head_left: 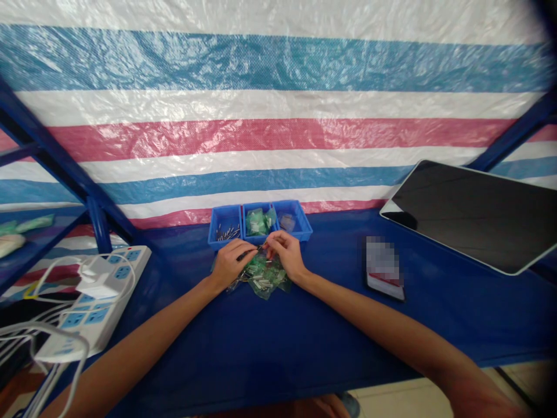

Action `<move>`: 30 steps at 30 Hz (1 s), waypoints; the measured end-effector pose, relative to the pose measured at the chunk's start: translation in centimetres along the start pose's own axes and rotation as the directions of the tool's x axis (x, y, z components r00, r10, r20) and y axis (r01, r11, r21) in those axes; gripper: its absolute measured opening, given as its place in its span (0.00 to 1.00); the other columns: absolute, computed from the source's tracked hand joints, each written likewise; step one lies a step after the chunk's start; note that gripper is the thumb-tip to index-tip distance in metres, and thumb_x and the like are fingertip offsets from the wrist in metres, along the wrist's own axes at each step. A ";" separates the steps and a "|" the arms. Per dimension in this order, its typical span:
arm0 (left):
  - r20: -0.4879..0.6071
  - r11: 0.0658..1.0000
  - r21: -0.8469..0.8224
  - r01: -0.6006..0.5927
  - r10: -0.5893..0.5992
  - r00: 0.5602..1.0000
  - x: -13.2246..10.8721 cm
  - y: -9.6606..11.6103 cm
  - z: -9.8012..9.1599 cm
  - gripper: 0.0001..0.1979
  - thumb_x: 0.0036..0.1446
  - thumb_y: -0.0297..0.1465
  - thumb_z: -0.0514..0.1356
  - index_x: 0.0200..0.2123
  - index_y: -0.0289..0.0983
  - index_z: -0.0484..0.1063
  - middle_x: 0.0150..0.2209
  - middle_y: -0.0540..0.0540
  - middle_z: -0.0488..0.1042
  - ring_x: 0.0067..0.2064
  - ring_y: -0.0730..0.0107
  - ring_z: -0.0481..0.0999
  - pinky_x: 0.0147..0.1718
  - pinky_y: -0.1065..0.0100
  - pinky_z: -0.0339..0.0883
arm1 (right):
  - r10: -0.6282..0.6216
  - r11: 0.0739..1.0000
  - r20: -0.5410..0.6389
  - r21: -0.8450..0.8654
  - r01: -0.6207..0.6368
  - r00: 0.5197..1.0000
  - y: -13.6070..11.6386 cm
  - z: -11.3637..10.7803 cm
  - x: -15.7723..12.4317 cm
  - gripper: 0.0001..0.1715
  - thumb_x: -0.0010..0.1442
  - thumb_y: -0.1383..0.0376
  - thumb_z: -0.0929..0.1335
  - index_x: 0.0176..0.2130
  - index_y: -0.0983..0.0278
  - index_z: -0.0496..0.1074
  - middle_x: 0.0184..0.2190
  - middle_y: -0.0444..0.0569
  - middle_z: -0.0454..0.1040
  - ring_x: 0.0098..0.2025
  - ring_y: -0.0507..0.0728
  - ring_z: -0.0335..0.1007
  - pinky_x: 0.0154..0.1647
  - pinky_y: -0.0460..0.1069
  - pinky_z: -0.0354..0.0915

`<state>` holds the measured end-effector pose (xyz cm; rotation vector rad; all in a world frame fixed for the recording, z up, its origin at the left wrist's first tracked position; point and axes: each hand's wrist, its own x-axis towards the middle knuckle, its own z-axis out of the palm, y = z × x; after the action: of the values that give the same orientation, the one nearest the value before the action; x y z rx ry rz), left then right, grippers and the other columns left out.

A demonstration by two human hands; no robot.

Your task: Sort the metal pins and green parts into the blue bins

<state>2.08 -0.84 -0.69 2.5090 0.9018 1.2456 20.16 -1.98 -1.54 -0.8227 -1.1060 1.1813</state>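
Fingers [249, 247] of left hand [230, 262] gripping dark rod [242, 255]; grasp of right hand [286, 253] unclear.

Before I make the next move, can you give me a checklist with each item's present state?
1. Left hand holding the slim dark piece: ok.
2. Right hand gripping something: cannot tell; the pinch is too small to read.
3. Green-tinted plastic bags lying on the blue table, below the hands: ok.
4. Slim metal pieces inside the left blue bin: ok.
5. Smartphone apart from both hands: ok.
6. Left forearm clear of the white power strip: cannot tell; they nearly meet in view.
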 end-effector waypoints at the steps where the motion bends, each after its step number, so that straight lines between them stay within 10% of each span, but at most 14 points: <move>1: 0.004 1.000 0.000 0.002 -0.002 1.000 0.0 0.0 0.0 0.07 0.59 0.32 0.58 0.37 0.37 0.74 0.35 0.44 0.76 0.38 0.68 0.74 0.42 0.64 0.68 | -0.014 1.000 -0.008 -0.015 0.013 1.000 0.0 0.0 0.0 0.12 0.52 0.57 0.70 0.30 0.63 0.69 0.21 0.42 0.72 0.19 0.50 0.64 0.20 0.45 0.62; 30: -0.092 0.991 0.044 0.125 -0.120 0.988 0.0 0.5 -0.2 0.09 0.62 0.34 0.54 0.35 0.35 0.71 0.32 0.48 0.74 0.30 0.74 0.71 0.35 0.71 0.65 | -0.067 0.981 0.065 -0.177 0.077 0.996 -0.1 0.2 -1.1 0.14 0.55 0.55 0.68 0.35 0.62 0.71 0.27 0.44 0.73 0.22 0.51 0.66 0.24 0.46 0.64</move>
<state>2.08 -1.25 -0.36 2.4100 1.1029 1.3200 20.01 -3.07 -1.63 -0.8831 -1.2942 1.0615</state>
